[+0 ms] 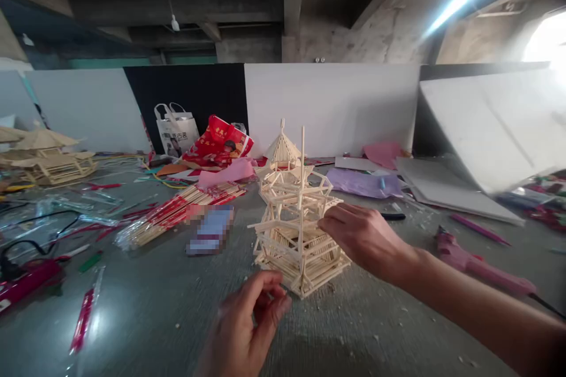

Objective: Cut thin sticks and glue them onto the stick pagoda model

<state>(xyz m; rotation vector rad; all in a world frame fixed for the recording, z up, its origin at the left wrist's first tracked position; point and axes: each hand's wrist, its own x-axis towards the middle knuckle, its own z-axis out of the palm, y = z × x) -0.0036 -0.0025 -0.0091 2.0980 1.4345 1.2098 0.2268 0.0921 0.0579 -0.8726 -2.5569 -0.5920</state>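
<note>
A pale wooden-stick model pavilion (305, 259) stands upright on the grey table, with a multi-sided base, open railings and a tall upright stick at its front. Behind its upper part shows a pointed stick roof (283, 150). My right hand (362, 238) reaches in from the right, fingers closed together against the pavilion's middle tier; what they pinch is hidden. Close to the base's front left corner is my left hand (252, 321). Its fingers are loosely curled, thumb apart from the index fingertip, with nothing visible between them.
Left of the pavilion lie a phone (211, 230) and bundled sticks (177, 215) in plastic. A pink glue gun (481, 265) lies at right, near a purple pen (481, 230). More stick models (53, 156) stand far left. Purple sheet (365, 182) and bags are behind.
</note>
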